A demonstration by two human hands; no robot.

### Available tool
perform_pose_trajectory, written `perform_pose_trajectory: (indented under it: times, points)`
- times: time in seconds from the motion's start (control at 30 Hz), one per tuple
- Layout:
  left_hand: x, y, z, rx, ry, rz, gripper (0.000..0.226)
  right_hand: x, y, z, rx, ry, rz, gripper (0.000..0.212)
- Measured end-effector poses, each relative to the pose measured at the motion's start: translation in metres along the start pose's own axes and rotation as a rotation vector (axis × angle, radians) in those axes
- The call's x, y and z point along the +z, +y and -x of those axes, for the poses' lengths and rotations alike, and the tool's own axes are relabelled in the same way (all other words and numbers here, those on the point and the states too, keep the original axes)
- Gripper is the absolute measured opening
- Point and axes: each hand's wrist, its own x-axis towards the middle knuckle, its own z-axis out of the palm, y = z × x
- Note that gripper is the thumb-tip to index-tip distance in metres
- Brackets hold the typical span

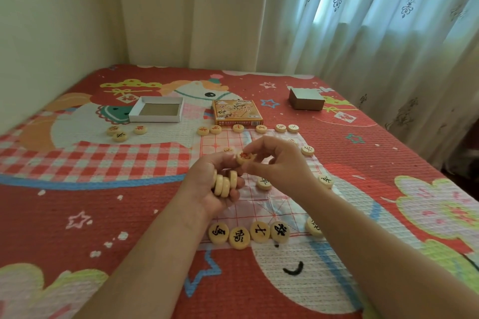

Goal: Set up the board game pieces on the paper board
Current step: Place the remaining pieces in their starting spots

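A paper board (261, 202) with a red grid lies on the red patterned bedspread. Round cream pieces with black characters (239, 238) line its near edge, and more pieces (238, 127) line its far edge. Single pieces lie on the board (264, 183) and at its right side (325, 181). My left hand (212, 186) hovers over the board and cups a stack of several cream pieces (225, 183). My right hand (280, 163) pinches a red-character piece (245, 157) at its fingertips, right above the left hand's stack.
An open white box tray (156, 109) and the orange game box lid (237, 112) sit beyond the board. Three loose pieces (126, 132) lie to the left. A grey box (306, 99) stands at the far right. Curtains hang behind the bed.
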Motion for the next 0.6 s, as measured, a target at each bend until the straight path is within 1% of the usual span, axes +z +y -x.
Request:
perform_pose_trajectory:
  times: [0.07,0.2,0.33,0.43,0.6]
  points:
    - [-0.002,0.004,0.002,0.020,0.019,0.083,0.026,0.000,0.002,-0.003,-0.013,0.035,0.021,0.019]
    - [-0.015,0.019,0.004,0.089,0.076,0.376,0.031,0.000,0.002,-0.026,0.018,0.072,0.138,0.012]
    - [-0.025,0.022,0.003,0.138,0.149,0.617,0.031,0.010,0.004,-0.063,0.034,0.086,0.259,0.013]
    - [-0.026,0.022,0.002,0.155,0.171,0.670,0.030,0.028,0.007,-0.087,0.051,0.065,0.341,0.015]
    - [-0.024,0.022,0.001,0.150,0.183,0.635,0.027,0.059,0.014,-0.111,0.139,-0.030,0.478,0.013]
